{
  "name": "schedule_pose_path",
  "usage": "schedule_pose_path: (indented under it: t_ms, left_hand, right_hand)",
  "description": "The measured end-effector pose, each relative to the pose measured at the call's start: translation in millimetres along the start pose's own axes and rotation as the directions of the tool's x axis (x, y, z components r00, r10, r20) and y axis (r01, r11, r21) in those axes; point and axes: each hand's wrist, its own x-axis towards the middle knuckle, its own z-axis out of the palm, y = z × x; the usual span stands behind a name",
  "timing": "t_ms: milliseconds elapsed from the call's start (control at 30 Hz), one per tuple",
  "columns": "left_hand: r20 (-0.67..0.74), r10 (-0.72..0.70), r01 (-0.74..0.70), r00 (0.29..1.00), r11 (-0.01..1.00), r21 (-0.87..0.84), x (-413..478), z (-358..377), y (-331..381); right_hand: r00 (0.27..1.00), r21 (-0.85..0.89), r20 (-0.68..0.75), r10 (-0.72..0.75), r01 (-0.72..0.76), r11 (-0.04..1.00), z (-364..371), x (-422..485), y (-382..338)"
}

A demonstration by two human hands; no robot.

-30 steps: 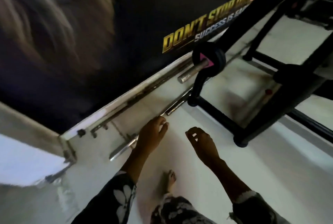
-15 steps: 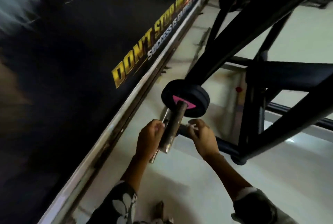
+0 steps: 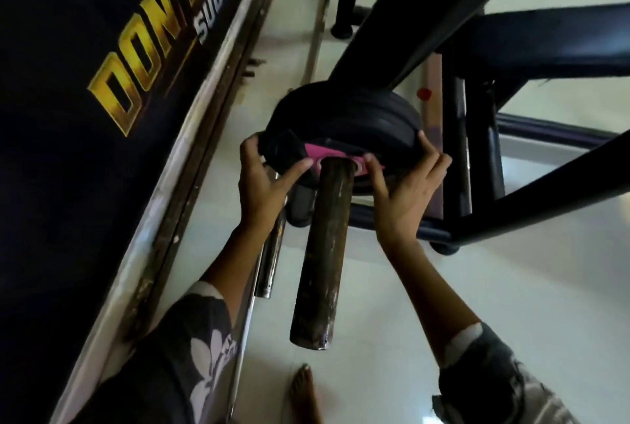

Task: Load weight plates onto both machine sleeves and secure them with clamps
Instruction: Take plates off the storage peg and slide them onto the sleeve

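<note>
Both hands on the stack. Black rubber-edged round weight plates (image 3: 344, 122) sit on the dark, worn metal cylindrical machine sleeve (image 3: 324, 253), pushed up to the far end against the black steel machine frame (image 3: 409, 8). Ribbed edge reads as several discs pressed together; exact count unclear.

Left hand (image 3: 264, 181): fingers wrapped over the left rim of the plates, thumb laid across the near face toward the hub. Gripping the plate.

Right hand (image 3: 402, 188): fingers curled round the right rim, thumb pressed on the near face just beside the sleeve. Also gripping the plate.

Pink label (image 3: 327, 155) on the plate face around the bore, partly covered by both thumbs. A black blocky piece (image 3: 289, 147) sits on the face near the left thumb; can't tell whether it's a clamp.

Most of the sleeve sticks out bare toward the person, free end tilted down, scuffed with pale flecks.

Below it on the pale tiled floor (image 3: 511, 287), a thin chrome bar (image 3: 269, 270) lies along the wall base. Black wall banner with gold "DON'T S…" lettering (image 3: 143, 59) on the left. Bare foot (image 3: 305, 393) at bottom centre. Dark floral-print sleeves (image 3: 197, 348) on both arms. Small red dot (image 3: 424, 94) on the panel behind the plates.
</note>
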Motion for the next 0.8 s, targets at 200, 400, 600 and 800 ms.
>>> schedule_pose_path:
  t_ms: [200, 400, 600, 800]
  left_hand:
    - [-0.072, 0.018, -0.015, 0.997, 0.999, 0.04, -2.9, 2.5, 9.3]
    - [0.129, 0.125, -0.141, 0.984, 0.983, 0.118, -17.6, -31.7, 7.4]
    - [0.179, 0.219, -0.217, 0.959, 0.976, -0.028, -17.1, -32.3, 23.1]
    - [-0.005, 0.287, -0.287, 0.958, 0.958, 0.018, -93.0, -53.8, 18.3]
  right_hand:
    - [1.0, 0.001, -0.017, -0.013, 0.013, 1.0, -10.6, 4.7, -7.1]
    - [0.986, 0.078, 0.167, -0.015, 0.002, 0.997, -34.7, -18.4, 5.2]
    - [0.973, 0.318, 0.231, -0.015, -0.061, 0.946, -34.9, -13.0, 12.1]
    - [0.986, 0.346, 0.156, 0.05, -0.102, 0.933, -54.0, -82.9, 19.5]
